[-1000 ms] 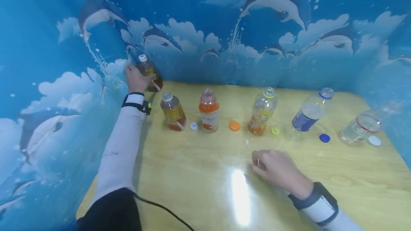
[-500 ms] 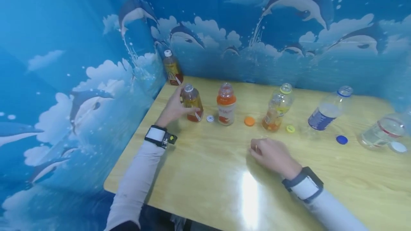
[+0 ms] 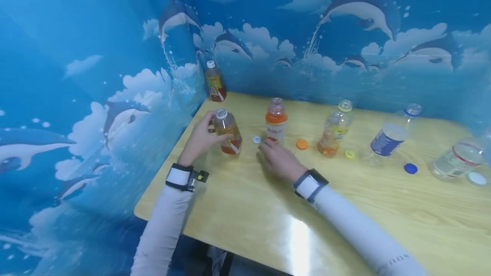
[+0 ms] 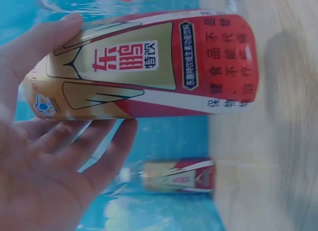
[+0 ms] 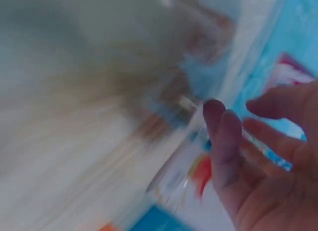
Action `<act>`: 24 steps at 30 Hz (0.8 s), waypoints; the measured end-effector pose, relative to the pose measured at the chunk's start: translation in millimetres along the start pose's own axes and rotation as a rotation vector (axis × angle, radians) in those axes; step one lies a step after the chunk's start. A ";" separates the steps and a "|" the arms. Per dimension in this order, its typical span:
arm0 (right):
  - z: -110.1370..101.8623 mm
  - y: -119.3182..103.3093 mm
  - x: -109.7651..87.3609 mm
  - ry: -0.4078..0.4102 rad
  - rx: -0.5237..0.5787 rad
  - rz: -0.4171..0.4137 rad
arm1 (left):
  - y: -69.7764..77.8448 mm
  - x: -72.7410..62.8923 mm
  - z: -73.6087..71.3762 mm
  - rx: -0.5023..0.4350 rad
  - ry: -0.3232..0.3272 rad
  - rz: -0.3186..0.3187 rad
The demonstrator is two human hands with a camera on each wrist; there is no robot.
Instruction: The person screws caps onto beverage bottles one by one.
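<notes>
My left hand (image 3: 201, 139) grips an uncapped drink bottle (image 3: 229, 135) with a gold and red label, thumb on one side and fingers on the other. In the left wrist view that bottle (image 4: 134, 67) fills the upper half, and its base seems slightly off the table. A small white cap (image 3: 257, 139) lies on the table to the right of it. Close to this cap, the fingers of my right hand (image 3: 281, 161) are loosely bent and hold nothing. The right wrist view is blurred, but the right hand (image 5: 268, 166) shows a gap between thumb and fingers.
An orange-labelled bottle (image 3: 276, 122) stands just beyond my right hand, an orange cap (image 3: 301, 144) beside it. Further right are several uncapped bottles with caps nearby, such as the blue-labelled bottle (image 3: 389, 139). A white-capped bottle (image 3: 216, 84) stands in the back left corner.
My left hand left the white-capped bottle in the corner, took hold of the uncapped one and drew it slightly nearer. My right hand moved left to the white cap. The head view swung left.
</notes>
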State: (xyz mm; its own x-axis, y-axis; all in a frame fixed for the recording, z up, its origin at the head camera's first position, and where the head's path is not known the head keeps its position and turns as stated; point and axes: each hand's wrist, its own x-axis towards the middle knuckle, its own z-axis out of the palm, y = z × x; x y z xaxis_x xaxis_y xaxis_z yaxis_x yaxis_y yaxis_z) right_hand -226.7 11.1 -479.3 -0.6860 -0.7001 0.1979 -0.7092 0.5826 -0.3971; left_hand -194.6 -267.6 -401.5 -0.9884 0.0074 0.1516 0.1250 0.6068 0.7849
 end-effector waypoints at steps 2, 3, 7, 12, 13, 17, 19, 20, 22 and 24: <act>7.8 -3.1 20.6 0.028 0.017 0.030 | 6.1 -11.3 -5.0 0.005 0.005 0.017; 10.9 -4.6 29.3 0.030 0.033 0.058 | 9.2 -17.0 -7.4 0.009 0.003 0.023; 21.1 -9.4 53.7 0.004 0.025 0.168 | 17.9 -36.7 -17.2 0.028 -0.010 0.042; 29.3 -11.5 64.2 -0.018 -0.054 0.144 | 21.3 -48.5 -25.2 0.048 -0.023 0.043; 28.1 -8.8 62.3 -0.008 -0.063 0.130 | 22.4 -47.7 -23.4 0.046 -0.027 0.047; 16.4 -1.6 44.9 0.026 -0.003 0.087 | 26.4 -43.0 -16.0 0.024 -0.054 0.071; 3.8 -1.3 29.3 0.037 0.028 0.066 | 29.2 -40.8 -11.2 0.018 -0.078 0.083; -4.7 -2.6 20.4 0.041 0.049 0.058 | 30.8 -39.9 -8.6 0.019 -0.091 0.086; -26.9 -6.7 1.7 0.054 0.087 0.041 | 34.4 -38.1 -2.3 0.028 -0.115 0.090; -54.8 -12.5 -15.3 0.082 0.116 0.037 | 38.6 -36.0 5.0 0.036 -0.131 0.100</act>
State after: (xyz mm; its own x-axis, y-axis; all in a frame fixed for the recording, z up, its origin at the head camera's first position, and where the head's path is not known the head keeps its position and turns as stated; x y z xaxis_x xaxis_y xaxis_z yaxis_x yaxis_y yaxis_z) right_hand -216.3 37.1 -428.2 -0.7258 -0.6400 0.2522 -0.6629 0.5527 -0.5051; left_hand -154.6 -240.5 -379.7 -0.9742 0.1714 0.1468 0.2227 0.6260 0.7473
